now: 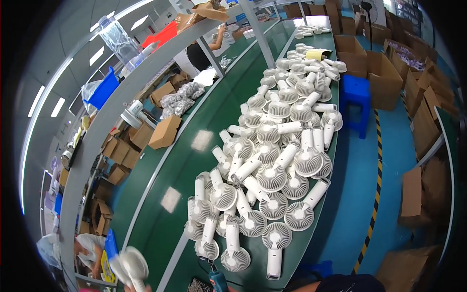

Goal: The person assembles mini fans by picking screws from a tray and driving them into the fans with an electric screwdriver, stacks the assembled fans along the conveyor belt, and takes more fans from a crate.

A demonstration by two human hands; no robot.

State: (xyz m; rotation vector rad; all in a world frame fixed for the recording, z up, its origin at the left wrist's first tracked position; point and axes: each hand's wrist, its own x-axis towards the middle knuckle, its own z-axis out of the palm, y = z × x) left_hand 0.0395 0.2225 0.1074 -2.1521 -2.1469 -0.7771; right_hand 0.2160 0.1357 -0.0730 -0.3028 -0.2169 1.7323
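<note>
Gripping a blurred white fan (134, 265), handle down as far as I can see, the left hand (129, 288) sits at seven o'clock, barely inside the lower edge! Over to six o'clock: a teal tool (218, 281), an electric screwdriver by its look, and beside it a mere sliver of the right hand (232, 290); whether those fingers are wrapped round it, I can't tell. And what a pile of fans (271, 176), sprawling over the green bench (291, 252) from six o'clock up to one, heads and handles every which way! The score, by my reading: one piece in hand, dozens on the bench. How many are finished, how many left? They look whole outside, but nothing separates worked from unworked, so no call there.
</note>
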